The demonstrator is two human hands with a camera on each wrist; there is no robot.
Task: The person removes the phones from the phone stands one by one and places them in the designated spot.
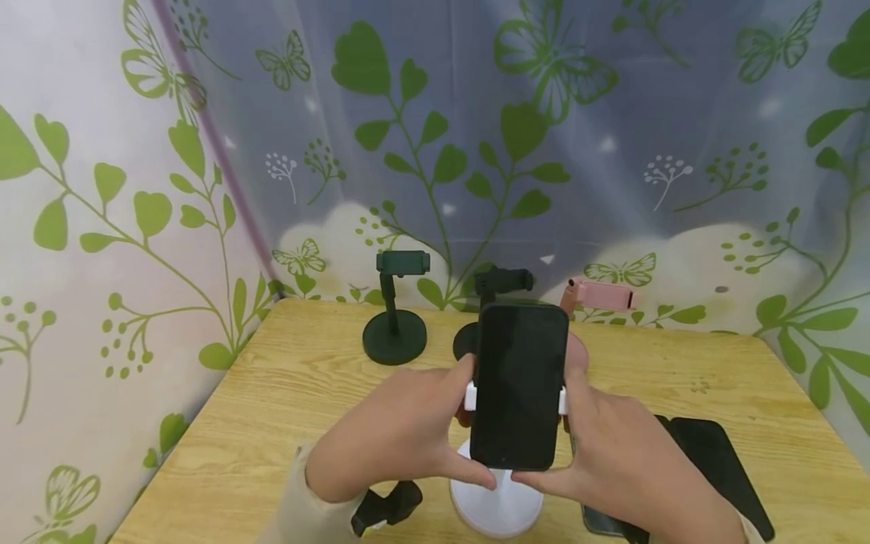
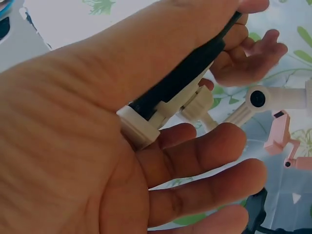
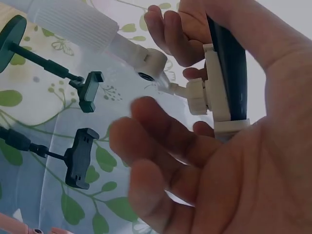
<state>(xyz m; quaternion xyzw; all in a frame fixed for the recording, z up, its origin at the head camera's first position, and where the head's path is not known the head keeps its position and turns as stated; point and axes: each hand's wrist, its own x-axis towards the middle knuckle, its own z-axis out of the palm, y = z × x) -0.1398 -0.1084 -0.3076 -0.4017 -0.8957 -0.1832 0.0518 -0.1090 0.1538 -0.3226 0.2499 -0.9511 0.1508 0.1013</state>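
Observation:
A black smartphone [image 1: 520,387] sits upright in the white clamp [image 1: 470,397] of a phone stand, its dark screen facing me. From the left side my left hand [image 1: 408,423] grips the phone, with the thumb near its lower edge. My right hand [image 1: 621,446] grips the opposite side in the same way. Behind the clamp [image 2: 141,127], the other fingers [image 2: 195,151] of the left hand spread loosely, and so do those of the right [image 3: 161,131]. The stand's jointed white arm [image 3: 151,66] runs back from the clamp, and its round white base [image 1: 496,502] rests on the table below.
Along the table's back stand a green phone stand [image 1: 394,336], a black one [image 1: 506,281] and a pink one [image 1: 605,295]. More dark phones [image 1: 723,461] lie at the right, partly under my right forearm. Patterned curtain [image 1: 435,151] encloses the wooden table [image 1: 285,378].

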